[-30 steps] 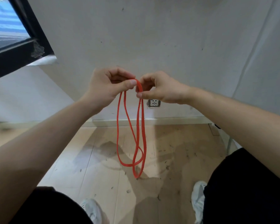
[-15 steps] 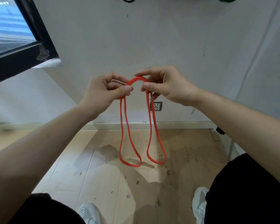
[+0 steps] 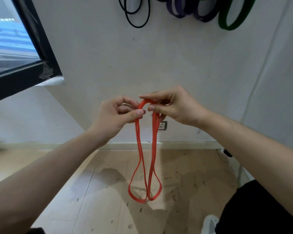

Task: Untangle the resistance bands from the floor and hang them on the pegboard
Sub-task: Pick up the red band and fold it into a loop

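Pinching a red resistance band (image 3: 153, 137) between them at chest height, a person's two bare hands work close together in front of a pale wall (image 3: 159, 65). The left hand (image 3: 116, 115) is closed, its thumb pressing the band's left strands against the curled fingers, while the right hand (image 3: 174, 107) grips the top bend of the band between thumb and forefinger, the other fingers folded behind it. From this short arch between the hands the band drops in doubled strands and ends in two loops that hang side by side just above a light wooden floor (image 3: 91, 191), which is speckled with small dark marks; the loops cast a soft shadow on the boards. Higher on the wall, at the top edge of the view, other bands already hang: a thin black band (image 3: 137, 17), a purple band (image 3: 189, 9) and a wide green band (image 3: 233, 17); what they hang from lies out of frame. A white wall socket (image 3: 162, 125) sits low on the wall just behind the red band, above a pale baseboard (image 3: 184, 145). A dark-framed window (image 3: 32, 48) fills the upper left. At the lower right, black trousers (image 3: 260, 208) and a white shoe (image 3: 210, 225) are visible.
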`<state>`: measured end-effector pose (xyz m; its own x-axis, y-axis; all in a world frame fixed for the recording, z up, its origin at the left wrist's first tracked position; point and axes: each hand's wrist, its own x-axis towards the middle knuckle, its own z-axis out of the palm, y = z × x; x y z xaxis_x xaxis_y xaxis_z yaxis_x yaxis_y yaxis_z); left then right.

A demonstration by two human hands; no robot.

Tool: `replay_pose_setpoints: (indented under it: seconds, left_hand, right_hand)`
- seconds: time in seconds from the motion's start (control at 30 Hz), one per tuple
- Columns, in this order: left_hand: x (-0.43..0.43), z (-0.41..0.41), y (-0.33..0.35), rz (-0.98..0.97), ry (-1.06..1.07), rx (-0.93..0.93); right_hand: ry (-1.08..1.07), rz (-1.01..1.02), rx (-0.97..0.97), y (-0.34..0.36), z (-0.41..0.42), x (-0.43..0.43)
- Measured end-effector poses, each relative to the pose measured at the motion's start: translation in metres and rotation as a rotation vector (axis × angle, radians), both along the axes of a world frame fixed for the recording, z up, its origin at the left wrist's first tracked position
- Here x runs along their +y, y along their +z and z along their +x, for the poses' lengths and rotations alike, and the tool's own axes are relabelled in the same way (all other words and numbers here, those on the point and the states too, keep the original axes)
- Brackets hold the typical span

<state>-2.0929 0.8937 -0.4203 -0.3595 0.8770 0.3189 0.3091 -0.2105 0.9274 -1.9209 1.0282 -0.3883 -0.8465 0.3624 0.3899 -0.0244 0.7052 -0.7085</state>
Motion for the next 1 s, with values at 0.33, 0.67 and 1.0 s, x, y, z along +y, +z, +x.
replay_pose_setpoints:
  seconds: [0.33, 0.67, 1.0]
  left_hand:
    - [0.008, 0.011, -0.002, -0.043, -0.101, -0.06]
    - [0.03, 0.03, -0.023, -0.218, -0.176, -0.088]
    - [0.036, 0.006, -0.029, -0.335, -0.31, 0.103]
  right_hand:
    - [0.09, -0.217, 0.23, -0.001, -0.008, 0.004]
    - [-0.027, -0.534, 0.576, 0.02, 0.001, 0.016]
    - [-0.238, -0.705, 0.735, 0.02, 0.019, 0.047]
